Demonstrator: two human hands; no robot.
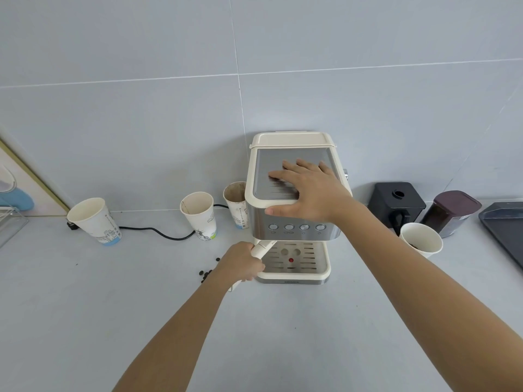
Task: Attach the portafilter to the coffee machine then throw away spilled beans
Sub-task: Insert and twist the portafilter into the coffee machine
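A cream and steel coffee machine [263,165] stands against the wall at the middle of the counter. My right hand [307,190] lies flat on its metal top, fingers spread, thumb over the front edge. My left hand [243,263] is closed around the cream portafilter handle [261,248], which runs up to the right under the machine's front; the portafilter's basket is hidden there. Several dark spilled beans [206,274] lie on the counter just left of my left wrist. The drip tray [322,267] sits below.
Three paper cups [96,220] [199,215] [236,202] stand left of the machine, with a black cable [158,232] behind them. To the right are a black grinder [396,202], a dark lidded container [450,212], a paper cup holding beans [421,239] and a dark tray [503,230].
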